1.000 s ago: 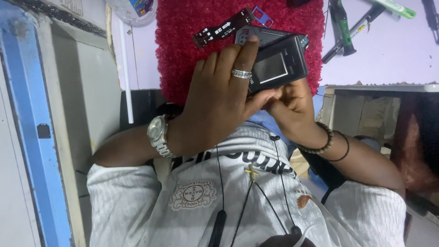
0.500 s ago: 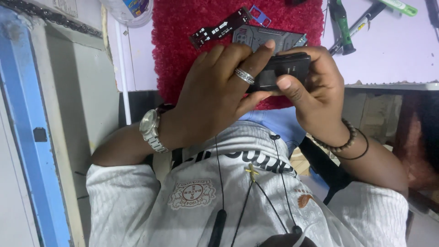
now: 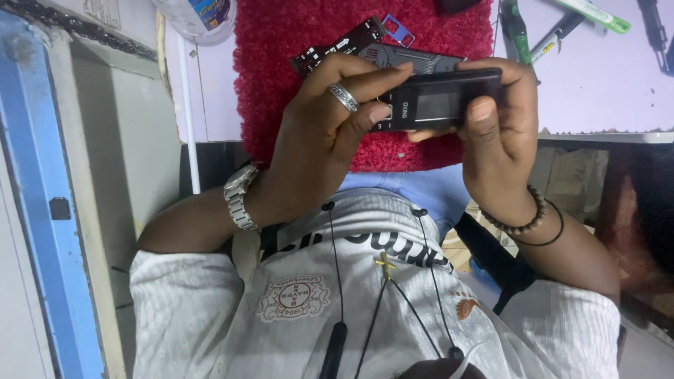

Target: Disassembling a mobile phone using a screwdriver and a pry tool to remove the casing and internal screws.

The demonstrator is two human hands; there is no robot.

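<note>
A pale desk (image 3: pixel 597 77) fills the upper right of the frame, and a red shaggy mat (image 3: pixel 295 42) lies on it at upper centre. In the middle of the frame both hands hold a small black phone (image 3: pixel 439 102) above the mat's lower edge. The left hand (image 3: pixel 316 140), with a ring and a metal wristwatch (image 3: pixel 239 196), closes its grip on the phone's left end, fingers curled over the top. The right hand (image 3: pixel 502 133), wearing bead bracelets, pinches the right end, thumb on its face. A dark circuit board (image 3: pixel 337 48) and a grey phone part (image 3: pixel 414 56) lie on the mat just behind. Green-handled tools (image 3: pixel 516 28) rest at upper right.
</note>
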